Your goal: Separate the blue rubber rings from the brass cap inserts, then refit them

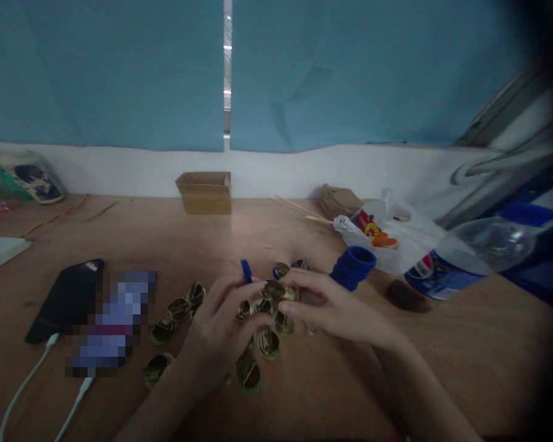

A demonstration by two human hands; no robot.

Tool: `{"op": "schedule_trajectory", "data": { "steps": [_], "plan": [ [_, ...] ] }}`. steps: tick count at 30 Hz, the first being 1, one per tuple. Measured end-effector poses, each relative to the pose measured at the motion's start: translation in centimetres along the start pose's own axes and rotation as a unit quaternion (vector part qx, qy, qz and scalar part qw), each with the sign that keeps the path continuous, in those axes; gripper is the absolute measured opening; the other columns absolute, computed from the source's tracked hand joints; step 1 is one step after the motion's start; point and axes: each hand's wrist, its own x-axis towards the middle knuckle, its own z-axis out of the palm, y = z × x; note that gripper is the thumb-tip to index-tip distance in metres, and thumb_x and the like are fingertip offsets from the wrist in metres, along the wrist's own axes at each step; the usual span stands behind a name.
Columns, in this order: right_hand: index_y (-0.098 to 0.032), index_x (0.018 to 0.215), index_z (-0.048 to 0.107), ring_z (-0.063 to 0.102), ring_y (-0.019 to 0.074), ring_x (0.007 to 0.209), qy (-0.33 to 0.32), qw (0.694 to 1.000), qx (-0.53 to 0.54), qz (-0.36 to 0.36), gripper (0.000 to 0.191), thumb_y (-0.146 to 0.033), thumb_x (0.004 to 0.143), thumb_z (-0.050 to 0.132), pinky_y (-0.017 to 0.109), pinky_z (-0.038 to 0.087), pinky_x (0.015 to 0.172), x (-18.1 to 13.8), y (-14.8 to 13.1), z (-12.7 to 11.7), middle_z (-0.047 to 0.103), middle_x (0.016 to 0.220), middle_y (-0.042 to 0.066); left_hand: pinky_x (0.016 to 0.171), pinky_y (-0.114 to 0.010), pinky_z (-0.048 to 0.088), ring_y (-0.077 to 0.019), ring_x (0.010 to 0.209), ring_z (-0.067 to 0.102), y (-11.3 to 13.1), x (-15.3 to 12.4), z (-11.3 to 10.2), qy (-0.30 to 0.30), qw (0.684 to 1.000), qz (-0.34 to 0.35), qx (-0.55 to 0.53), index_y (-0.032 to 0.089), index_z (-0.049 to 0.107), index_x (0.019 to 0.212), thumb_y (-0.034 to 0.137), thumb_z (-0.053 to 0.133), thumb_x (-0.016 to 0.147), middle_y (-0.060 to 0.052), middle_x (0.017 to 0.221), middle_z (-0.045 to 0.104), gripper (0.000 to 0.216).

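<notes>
Over a group of gold-coloured round metal pieces [268,344], my two hands come close together. Between the fingers of my left hand [221,328] a blue ring [246,271] sticks up, seen nearly edge-on. My right hand [325,304] pinches one gold-coloured round piece [275,290] between thumb and fingers, close to my left fingertips. Beyond my right hand stands a leaning stack of blue rings [354,267]. Two round pieces with blue rims [281,270] lie behind my fingers. More gold pieces [179,310] lie left of my left hand, and my hands partly hide others.
On the left lie a black phone [69,298] and a lit phone [115,322], both with white cables. A small open cardboard box [206,195] stands at the back. To the right are a plastic bag [405,230] and a Pepsi bottle [461,258] on its side.
</notes>
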Motion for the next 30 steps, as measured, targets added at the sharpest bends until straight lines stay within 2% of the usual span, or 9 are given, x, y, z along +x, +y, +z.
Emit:
{"op": "schedule_trajectory", "data": {
  "steps": [3,6,8,10,14,18,23,27,30],
  "plan": [
    [-0.018,0.086,0.066,0.057,0.0149,0.073,0.069,0.992,-0.106,-0.007,0.027,-0.041,0.094,0.055,0.027,0.043,0.064,2.5,0.5,-0.7,0.064,0.08,0.002,0.08,-0.029,0.054,-0.0167,0.089,0.066,0.1,0.7,-0.5,0.091,0.993,-0.067,0.041,0.018,0.065,0.104,0.012,0.066,0.086,-0.005,0.101,0.064,0.019],
    [-0.016,0.085,0.067,0.056,0.0157,0.069,0.077,0.98,-0.183,-0.001,0.022,-0.034,0.092,0.057,0.027,0.04,0.062,5.1,1.2,0.2,0.065,0.076,0.003,0.077,-0.028,0.053,-0.0163,0.086,0.066,-0.1,0.9,-0.8,0.137,0.983,-0.119,0.018,0.018,0.065,0.096,0.012,0.06,0.089,-0.004,0.092,0.065,0.01],
    [-0.016,0.084,0.067,0.057,0.0168,0.07,0.069,0.977,-0.202,-0.003,0.019,-0.03,0.091,0.057,0.028,0.039,0.063,6.5,1.9,1.4,0.067,0.077,0.004,0.078,-0.029,0.052,-0.0168,0.088,0.065,-0.3,0.8,-0.9,0.136,0.979,-0.15,-0.008,0.018,0.065,0.095,0.014,0.058,0.09,-0.003,0.092,0.066,0.009],
    [-0.015,0.092,0.067,0.06,0.0187,0.075,0.062,0.974,-0.22,-0.008,0.018,-0.028,0.093,0.054,0.029,0.041,0.068,7.5,2.6,2.7,0.069,0.084,0.007,0.081,-0.03,0.052,-0.0171,0.089,0.065,-0.5,0.6,-0.8,0.131,0.975,-0.176,-0.028,0.019,0.065,0.096,0.015,0.058,0.091,-0.003,0.093,0.067,0.01],
    [-0.016,0.102,0.062,0.061,0.023,0.093,0.047,0.967,-0.25,-0.025,0.015,-0.019,0.094,0.049,0.036,0.04,0.084,8.5,3.8,4.4,0.069,0.101,0.012,0.085,-0.03,0.051,-0.0173,0.092,0.066,-0.6,0.6,-0.7,0.124,0.964,-0.226,-0.059,0.02,0.065,0.096,0.017,0.059,0.091,-0.003,0.095,0.068,0.009],
    [-0.017,0.094,0.059,0.061,0.0231,0.091,0.034,0.964,-0.263,-0.026,0.006,-0.016,0.09,0.054,0.037,0.04,0.086,8.5,4.3,4.9,0.069,0.094,0.01,0.081,-0.028,0.052,-0.0169,0.091,0.067,-0.3,1.0,-0.9,0.111,0.942,-0.289,-0.126,0.02,0.065,0.094,0.02,0.061,0.09,-0.003,0.095,0.071,0.006],
    [-0.017,0.092,0.055,0.061,0.0216,0.076,0.039,0.965,-0.258,-0.007,0.009,-0.023,0.087,0.06,0.031,0.042,0.066,7.6,4.5,4.7,0.067,0.085,0.008,0.081,-0.028,0.056,-0.0159,0.088,0.069,-0.3,1.3,-0.8,0.108,0.898,-0.331,-0.269,0.02,0.061,0.097,0.022,0.064,0.088,-0.002,0.094,0.071,0.01],
    [-0.018,0.093,0.057,0.062,0.0256,0.089,0.042,0.967,-0.249,-0.031,0.012,-0.024,0.084,0.063,0.035,0.045,0.075,6.4,2.7,3.1,0.068,0.091,0.009,0.081,-0.029,0.057,-0.0162,0.09,0.07,-0.4,1.3,-0.7,0.109,0.869,-0.347,-0.335,0.022,0.053,0.111,0.022,0.065,0.087,-0.002,0.097,0.072,0.027],
    [-0.017,0.12,0.049,0.062,0.0245,0.102,0.085,0.968,-0.232,-0.041,0.028,-0.019,0.093,0.048,0.038,0.047,0.085,4.9,-0.3,1.8,0.066,0.112,0.012,0.083,-0.028,0.055,-0.0157,0.093,0.07,-0.4,1.3,-0.8,0.093,0.865,-0.361,-0.336,0.023,0.054,0.115,0.022,0.064,0.088,-0.003,0.1,0.073,0.028]
  ]
}}
